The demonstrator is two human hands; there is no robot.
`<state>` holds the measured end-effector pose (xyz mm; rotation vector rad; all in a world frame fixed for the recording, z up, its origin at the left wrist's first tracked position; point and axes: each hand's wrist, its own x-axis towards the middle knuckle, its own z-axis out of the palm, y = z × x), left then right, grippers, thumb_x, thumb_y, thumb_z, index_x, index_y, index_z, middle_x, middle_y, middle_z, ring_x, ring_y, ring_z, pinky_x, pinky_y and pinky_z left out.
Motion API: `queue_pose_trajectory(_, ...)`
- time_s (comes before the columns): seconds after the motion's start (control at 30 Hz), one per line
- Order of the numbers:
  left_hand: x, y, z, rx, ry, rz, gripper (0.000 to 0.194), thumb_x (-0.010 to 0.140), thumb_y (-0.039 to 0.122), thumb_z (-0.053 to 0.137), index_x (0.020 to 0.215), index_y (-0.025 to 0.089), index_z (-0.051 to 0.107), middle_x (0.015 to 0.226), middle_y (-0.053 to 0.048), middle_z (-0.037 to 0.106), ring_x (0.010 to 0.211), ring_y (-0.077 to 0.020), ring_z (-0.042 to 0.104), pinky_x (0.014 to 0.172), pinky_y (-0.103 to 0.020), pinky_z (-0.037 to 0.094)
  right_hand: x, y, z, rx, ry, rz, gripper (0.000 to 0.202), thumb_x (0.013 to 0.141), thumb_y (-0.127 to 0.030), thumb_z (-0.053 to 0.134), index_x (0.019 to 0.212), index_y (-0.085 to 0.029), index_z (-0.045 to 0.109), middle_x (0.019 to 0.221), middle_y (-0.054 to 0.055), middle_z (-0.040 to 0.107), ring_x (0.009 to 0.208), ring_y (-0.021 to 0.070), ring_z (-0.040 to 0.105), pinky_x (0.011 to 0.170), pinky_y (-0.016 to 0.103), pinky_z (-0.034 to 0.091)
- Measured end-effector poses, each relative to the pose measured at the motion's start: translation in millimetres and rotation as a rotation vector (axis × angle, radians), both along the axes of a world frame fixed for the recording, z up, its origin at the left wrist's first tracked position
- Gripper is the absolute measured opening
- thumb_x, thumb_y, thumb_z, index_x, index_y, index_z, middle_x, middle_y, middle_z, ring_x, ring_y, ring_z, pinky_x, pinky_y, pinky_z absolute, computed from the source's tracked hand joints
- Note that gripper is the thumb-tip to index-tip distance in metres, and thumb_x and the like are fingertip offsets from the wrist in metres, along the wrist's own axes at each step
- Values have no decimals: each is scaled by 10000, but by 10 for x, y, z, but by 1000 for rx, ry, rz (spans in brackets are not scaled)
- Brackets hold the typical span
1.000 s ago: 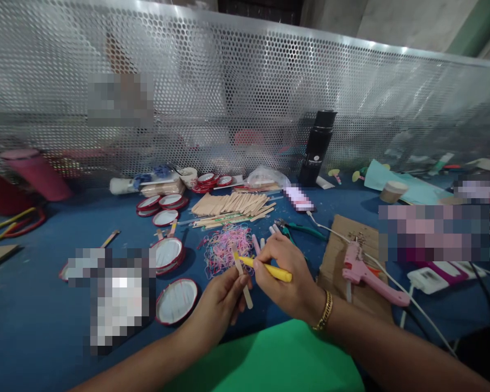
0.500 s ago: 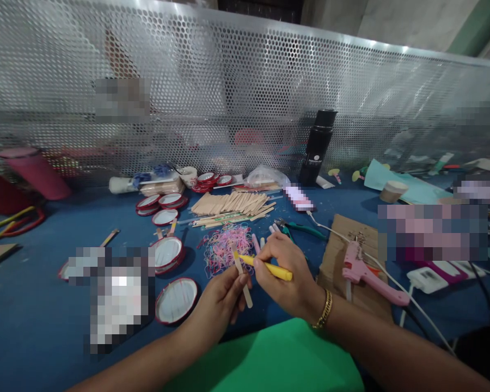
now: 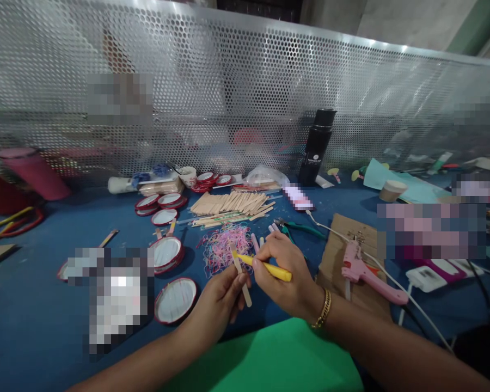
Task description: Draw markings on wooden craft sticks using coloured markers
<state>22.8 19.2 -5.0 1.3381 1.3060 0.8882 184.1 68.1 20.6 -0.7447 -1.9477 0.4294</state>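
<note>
Between the thumb and fingers of my left hand (image 3: pixel 224 294) is a flat wooden craft stick (image 3: pixel 246 294), tilted with its upper end pointing away from me. A yellow patch shows near that upper end. My right hand (image 3: pixel 283 272) is closed around a yellow marker (image 3: pixel 275 270), whose tip meets the stick at the yellow patch. Just beyond both hands lies a tangled heap of pink, purple and blue small bands or strings (image 3: pixel 224 245). A pile of plain craft sticks (image 3: pixel 232 204) sits behind it. Several other markers (image 3: pixel 255 242) lie partly hidden by my right hand.
Round red-rimmed lids (image 3: pixel 175 300) lie to the left. A pink glue gun (image 3: pixel 363 272) rests on cardboard (image 3: pixel 337 231) at right, with white cables and green-handled pliers (image 3: pixel 306 228) near it. Green sheet (image 3: pixel 286 359) lies under my forearms. A black bottle (image 3: pixel 317 144) stands before the perforated metal screen (image 3: pixel 167 81).
The marker tip has shifted very slightly left along the stick's upper end. Both hands keep the same hold, and the rest of the table looks unchanged.
</note>
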Motion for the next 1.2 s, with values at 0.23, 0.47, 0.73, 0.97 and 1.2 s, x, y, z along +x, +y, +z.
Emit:
queue_pose_trajectory(0.23, 3, 2, 6, 14, 15, -4, 343, 918, 505, 430, 810, 192, 519, 546, 64, 494, 390, -66, 384, 385, -175, 281, -1, 11, -9, 2, -23, -21, 142, 802, -164, 554, 683, -210, 490, 641, -20, 556, 663, 151, 504, 770, 343, 410)
queue_pose_trajectory(0.47, 4, 2, 16, 3, -5, 1, 361, 905, 527, 446, 777, 195, 511, 547, 64, 491, 390, -62, 377, 385, -177, 270, 2, -26, 2, -7, -21, 42, 127, 814, -176, 549, 696, -211, 515, 653, -18, 584, 662, 148, 517, 816, 353, 416)
queue_pose_trajectory(0.73, 6, 8, 23, 0, 7, 2, 355, 904, 523, 444, 799, 192, 519, 548, 65, 488, 390, -66, 382, 378, -174, 278, 7, 10, 5, -3, -33, -43, 159, 805, -171, 558, 673, -208, 478, 640, -16, 548, 670, 155, 495, 763, 342, 403)
queue_pose_trajectory(0.97, -3, 8, 7, 4, 3, 3, 372, 902, 537, 443, 785, 191, 513, 547, 64, 496, 387, -60, 379, 379, -173, 270, 9, 9, 5, 33, -34, -8, 149, 807, -151, 558, 688, -207, 488, 645, -23, 556, 657, 143, 500, 793, 345, 414)
queue_pose_trajectory(1.2, -18, -1, 37, -57, -78, 34, 354, 879, 529, 498, 803, 188, 553, 517, 69, 494, 386, -61, 386, 380, -165, 257, 118, 81, 53, -16, 190, -145, 49, 870, -199, 561, 827, -219, 566, 757, -5, 584, 723, 149, 558, 759, 338, 461)
